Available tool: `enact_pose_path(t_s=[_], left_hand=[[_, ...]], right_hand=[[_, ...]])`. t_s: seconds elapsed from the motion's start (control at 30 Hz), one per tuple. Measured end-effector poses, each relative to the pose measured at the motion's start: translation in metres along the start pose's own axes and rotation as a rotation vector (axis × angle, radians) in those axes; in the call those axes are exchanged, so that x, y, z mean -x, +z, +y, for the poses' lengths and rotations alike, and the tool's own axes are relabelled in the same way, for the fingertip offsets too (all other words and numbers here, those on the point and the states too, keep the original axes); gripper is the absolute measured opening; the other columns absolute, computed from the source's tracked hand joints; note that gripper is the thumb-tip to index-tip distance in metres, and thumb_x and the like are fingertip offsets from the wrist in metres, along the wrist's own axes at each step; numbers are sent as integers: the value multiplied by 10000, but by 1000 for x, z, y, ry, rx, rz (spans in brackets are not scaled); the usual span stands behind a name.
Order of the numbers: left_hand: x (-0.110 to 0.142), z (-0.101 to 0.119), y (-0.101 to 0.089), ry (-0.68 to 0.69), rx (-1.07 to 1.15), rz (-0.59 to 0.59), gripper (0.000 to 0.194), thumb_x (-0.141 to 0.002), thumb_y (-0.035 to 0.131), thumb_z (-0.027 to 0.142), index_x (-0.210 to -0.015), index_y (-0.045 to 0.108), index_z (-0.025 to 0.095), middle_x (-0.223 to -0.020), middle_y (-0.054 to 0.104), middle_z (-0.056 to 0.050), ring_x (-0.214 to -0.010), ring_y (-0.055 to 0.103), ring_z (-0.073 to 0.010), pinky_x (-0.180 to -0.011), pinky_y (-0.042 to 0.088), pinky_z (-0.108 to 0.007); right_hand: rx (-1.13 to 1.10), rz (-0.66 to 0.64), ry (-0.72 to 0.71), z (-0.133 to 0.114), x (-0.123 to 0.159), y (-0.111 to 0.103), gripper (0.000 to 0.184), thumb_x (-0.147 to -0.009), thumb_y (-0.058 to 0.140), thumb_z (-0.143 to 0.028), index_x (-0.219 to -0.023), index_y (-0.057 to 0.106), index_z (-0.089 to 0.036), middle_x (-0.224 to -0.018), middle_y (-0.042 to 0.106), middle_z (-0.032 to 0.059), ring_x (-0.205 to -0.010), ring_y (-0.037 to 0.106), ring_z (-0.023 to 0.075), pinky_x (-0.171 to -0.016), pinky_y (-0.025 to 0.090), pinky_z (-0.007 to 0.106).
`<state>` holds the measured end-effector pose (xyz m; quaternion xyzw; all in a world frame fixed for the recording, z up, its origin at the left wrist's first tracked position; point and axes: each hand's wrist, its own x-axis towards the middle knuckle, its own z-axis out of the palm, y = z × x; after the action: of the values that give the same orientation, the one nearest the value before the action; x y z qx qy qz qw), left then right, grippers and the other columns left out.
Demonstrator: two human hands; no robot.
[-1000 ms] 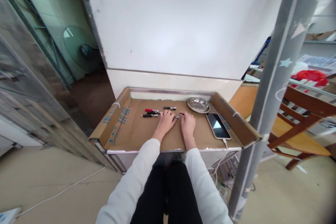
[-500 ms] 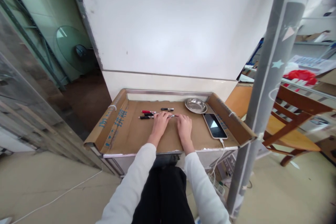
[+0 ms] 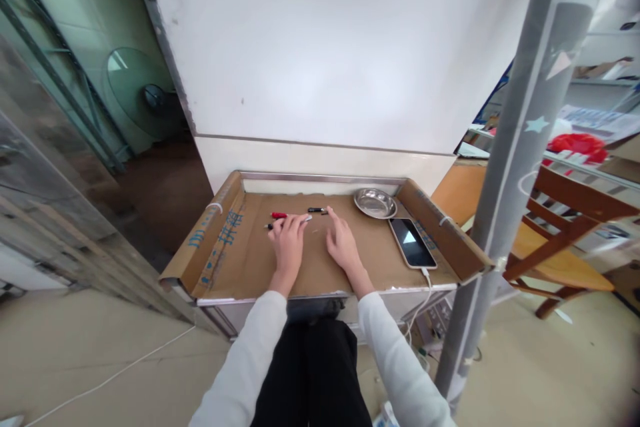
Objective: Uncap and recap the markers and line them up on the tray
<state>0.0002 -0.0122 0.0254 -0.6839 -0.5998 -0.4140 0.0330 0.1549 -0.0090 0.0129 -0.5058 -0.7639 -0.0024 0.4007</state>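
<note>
Over a small group of pens at the left-middle of the cardboard-lined table (image 3: 260, 267) is my left hand (image 3: 287, 243), its fingers closed on a pen (image 3: 308, 218) whose pale end sticks out on the right. Most of that pen is hidden under the fingers. A red pen (image 3: 279, 215) and a dark pen tip (image 3: 269, 226) show just past this hand. My right hand (image 3: 343, 240) is held apart from it, fingers loosely spread, with the index finger at the right end of a short black pen (image 3: 316, 210). Whether that fingertip touches the pen I cannot tell.
A round steel dish (image 3: 375, 203) stands at the back right. In front of it lies a phone (image 3: 413, 242) with a white charging cable (image 3: 427, 287) hanging over the front edge. Raised cardboard sides (image 3: 445, 230) bound the table. A grey pole (image 3: 515, 147) rises at the right.
My left hand has moved left over the pens, taking the pen away from my right hand. My right hand has let go and turned toward the short black pen.
</note>
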Motion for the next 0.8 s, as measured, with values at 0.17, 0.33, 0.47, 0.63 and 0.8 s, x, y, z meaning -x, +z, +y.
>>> enact_pose_path(t_s=[0.17, 0.33, 0.47, 0.63, 0.8], left_hand=[[12, -20, -11, -100, -77, -74, 208, -887, 460, 257, -1011, 627, 250, -1008, 629, -55, -880, 498, -238, -763, 370, -368], [4, -29, 6, -45, -56, -121, 217, -861, 455, 147, -963, 641, 195, -984, 604, -77, -872, 554, -223, -789, 415, -364], [-3, -34, 17, -42, -28, -138, 248, -846, 435, 102, -963, 638, 182, -981, 587, -86, -857, 571, -214, -807, 441, -358], [-2, -26, 13, 62, 59, -131, 241, -858, 427, 132, -1036, 586, 167, -1034, 566, -89, -925, 562, -204, -851, 444, -343], [5, -17, 11, 360, 200, -366, 207, -853, 514, 318, -1009, 589, 205, -995, 559, -55, -951, 543, -188, -890, 428, -327]], right_hand=[[227, -86, 237, 21, -16, 9, 469, -807, 371, -74, -1218, 542, -221, -1069, 507, 114, -968, 499, 205, -864, 415, 333], [316, -173, 214, 31, -28, 12, 469, -821, 408, -91, -1231, 538, -277, -1048, 495, 98, -968, 479, 199, -854, 390, 298], [367, -185, 210, 33, -29, 13, 462, -829, 432, -118, -1253, 513, -281, -1052, 496, 97, -980, 464, 202, -856, 372, 296], [377, -168, 213, 32, -25, 14, 365, -847, 421, -139, -1167, 563, -243, -1035, 511, 91, -970, 465, 196, -844, 359, 286], [389, -129, 230, 29, -16, 11, 251, -876, 401, -187, -1031, 599, -193, -1017, 530, 92, -942, 469, 196, -829, 345, 292]])
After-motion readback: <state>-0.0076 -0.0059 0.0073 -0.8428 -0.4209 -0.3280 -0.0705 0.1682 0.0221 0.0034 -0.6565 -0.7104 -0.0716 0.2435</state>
